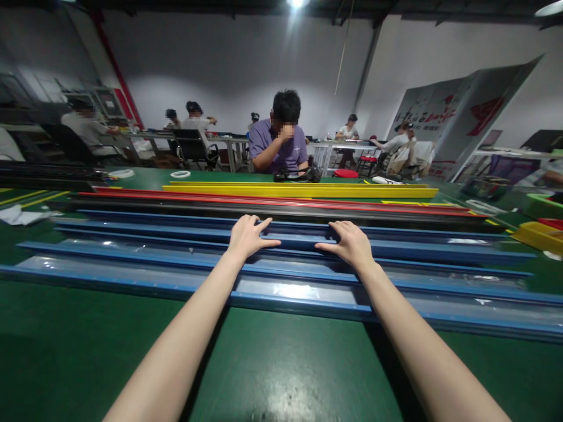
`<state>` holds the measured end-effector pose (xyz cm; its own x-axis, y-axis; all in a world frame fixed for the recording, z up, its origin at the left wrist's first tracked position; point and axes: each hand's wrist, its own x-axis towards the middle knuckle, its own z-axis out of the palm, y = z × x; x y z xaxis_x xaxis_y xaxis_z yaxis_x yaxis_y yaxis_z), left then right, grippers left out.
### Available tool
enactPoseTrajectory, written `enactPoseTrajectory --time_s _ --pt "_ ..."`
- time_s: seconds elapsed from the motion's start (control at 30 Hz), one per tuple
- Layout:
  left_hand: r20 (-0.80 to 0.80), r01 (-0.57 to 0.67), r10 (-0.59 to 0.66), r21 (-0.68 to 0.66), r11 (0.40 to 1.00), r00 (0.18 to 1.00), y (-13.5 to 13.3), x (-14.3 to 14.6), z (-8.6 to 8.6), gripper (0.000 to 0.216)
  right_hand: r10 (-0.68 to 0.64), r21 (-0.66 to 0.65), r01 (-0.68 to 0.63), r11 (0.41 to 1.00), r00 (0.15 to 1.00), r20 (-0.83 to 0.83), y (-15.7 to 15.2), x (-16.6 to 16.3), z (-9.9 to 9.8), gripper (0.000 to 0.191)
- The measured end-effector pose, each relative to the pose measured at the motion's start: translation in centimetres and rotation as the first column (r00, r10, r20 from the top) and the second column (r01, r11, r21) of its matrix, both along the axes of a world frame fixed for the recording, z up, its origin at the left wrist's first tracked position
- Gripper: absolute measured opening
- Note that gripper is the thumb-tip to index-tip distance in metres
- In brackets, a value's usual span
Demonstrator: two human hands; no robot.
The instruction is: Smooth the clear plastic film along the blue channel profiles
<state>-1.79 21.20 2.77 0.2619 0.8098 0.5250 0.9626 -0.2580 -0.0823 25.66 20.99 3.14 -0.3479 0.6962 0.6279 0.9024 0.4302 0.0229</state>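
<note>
Several long blue plastic strips [132, 252] lie side by side across the green table [281, 363]. My left hand [248, 235] rests on one of the middle blue strips [299, 240], fingers curled over its far edge and thumb stretched along it. My right hand [349, 241] grips the same strip a little to the right, fingers over the far edge and thumb pointing left. The nearest blue strip [285, 290] carries a shiny clear film and lies just below both wrists.
Behind the blue strips lie black [220, 208], red [264, 199] and yellow strips [308, 190]. A person in a purple shirt [281, 143] sits across the table. Yellow and green trays [539, 225] stand at the right edge; tape rolls [180, 174] lie at the back left.
</note>
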Motion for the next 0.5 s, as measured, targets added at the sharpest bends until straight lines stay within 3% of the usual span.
enactPoseTrajectory --time_s 0.13,0.3,0.5 --pt "-0.021 0.058 -0.055 0.174 0.983 0.998 -1.5 -0.1 1.2 0.072 -0.064 0.055 0.063 0.996 0.998 0.020 -2.1 0.4 1.3 0.069" --pt "-0.016 0.125 -0.126 0.324 0.938 0.992 -4.6 0.1 4.1 0.075 -0.175 0.135 0.166 0.977 0.983 0.053 -7.2 1.8 4.2 0.064" --pt "-0.064 0.234 -0.227 0.366 0.901 0.972 -9.2 1.9 6.4 0.076 -0.117 0.310 0.085 0.947 0.989 0.086 -12.2 4.4 6.2 0.059"
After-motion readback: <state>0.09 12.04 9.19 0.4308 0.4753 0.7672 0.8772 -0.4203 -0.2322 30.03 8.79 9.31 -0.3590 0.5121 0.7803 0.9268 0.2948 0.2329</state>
